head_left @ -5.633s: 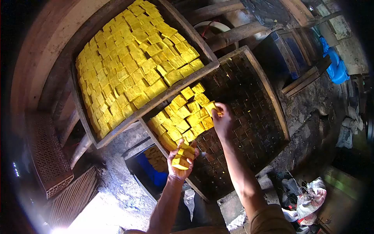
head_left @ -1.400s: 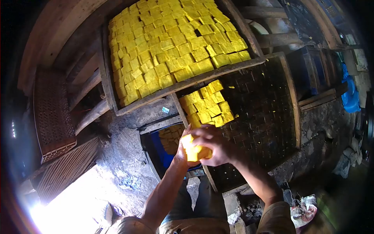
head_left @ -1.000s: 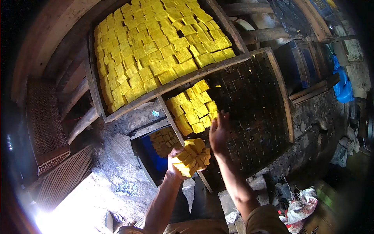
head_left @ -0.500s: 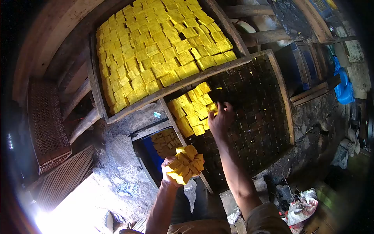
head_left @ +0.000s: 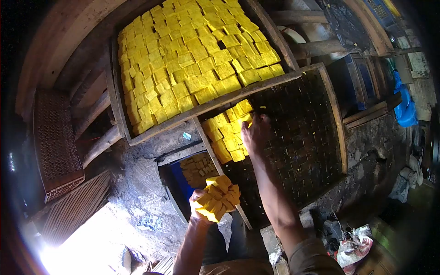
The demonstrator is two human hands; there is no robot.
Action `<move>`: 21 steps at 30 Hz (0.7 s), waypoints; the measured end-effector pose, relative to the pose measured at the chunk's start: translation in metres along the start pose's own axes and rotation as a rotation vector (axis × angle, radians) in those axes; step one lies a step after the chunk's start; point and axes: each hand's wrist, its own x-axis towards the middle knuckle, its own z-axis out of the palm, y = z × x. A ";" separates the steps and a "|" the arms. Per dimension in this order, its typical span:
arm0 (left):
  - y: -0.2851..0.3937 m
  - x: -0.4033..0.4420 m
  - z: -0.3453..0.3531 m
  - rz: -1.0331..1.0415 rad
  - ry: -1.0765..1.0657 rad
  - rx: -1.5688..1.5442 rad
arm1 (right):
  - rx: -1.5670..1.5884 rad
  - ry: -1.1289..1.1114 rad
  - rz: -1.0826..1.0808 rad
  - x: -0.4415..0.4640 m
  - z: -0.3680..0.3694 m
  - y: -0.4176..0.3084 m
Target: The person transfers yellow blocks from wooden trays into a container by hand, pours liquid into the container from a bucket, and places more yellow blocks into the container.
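My left hand (head_left: 198,206) is wrapped round a bundle of several yellow blocks (head_left: 217,199), held over the near left edge of a dark woven tray (head_left: 298,137). On that tray, at its left end, lies a small group of yellow blocks (head_left: 224,133). My right hand (head_left: 255,133) reaches in at the group's right side, fingers bent against the blocks; whether it grips one is hidden. Behind stands a wooden-framed tray (head_left: 215,106) filled with rows of yellow blocks (head_left: 188,59).
Below the trays, a blue-lined container (head_left: 180,176) holds pale blocks. A perforated brown crate (head_left: 57,142) stands at the left. Blue plastic (head_left: 404,107) hangs at the right, and a white and red sack (head_left: 355,247) lies at the lower right.
Since the oldest frame, the bundle in my left hand has grown and the group on the woven tray has shrunk. Lately my right hand has moved to the group's upper right side.
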 end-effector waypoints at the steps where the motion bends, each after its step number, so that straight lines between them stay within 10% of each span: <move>1: 0.004 -0.002 -0.002 0.027 0.130 0.126 | -0.173 0.064 -0.031 -0.006 0.000 -0.006; 4: 0.009 -0.007 -0.008 0.031 0.268 0.244 | -0.211 0.200 -0.190 -0.016 0.005 0.001; 8: 0.006 -0.004 -0.002 0.026 0.165 0.118 | 0.821 -0.031 0.046 -0.002 0.013 0.016; 11: 0.018 -0.022 -0.018 -0.002 0.244 0.336 | 0.934 -0.096 0.018 0.019 -0.021 0.002; 15: -0.003 -0.025 0.000 0.015 0.291 0.332 | 0.145 -0.242 0.127 0.047 -0.014 -0.023; 17: -0.013 -0.036 0.004 -0.033 0.405 0.277 | -0.192 0.030 -0.030 0.040 -0.005 -0.031; 21: -0.011 -0.100 -0.067 -0.055 0.475 -0.057 | -0.007 -0.203 -0.144 0.041 0.023 -0.021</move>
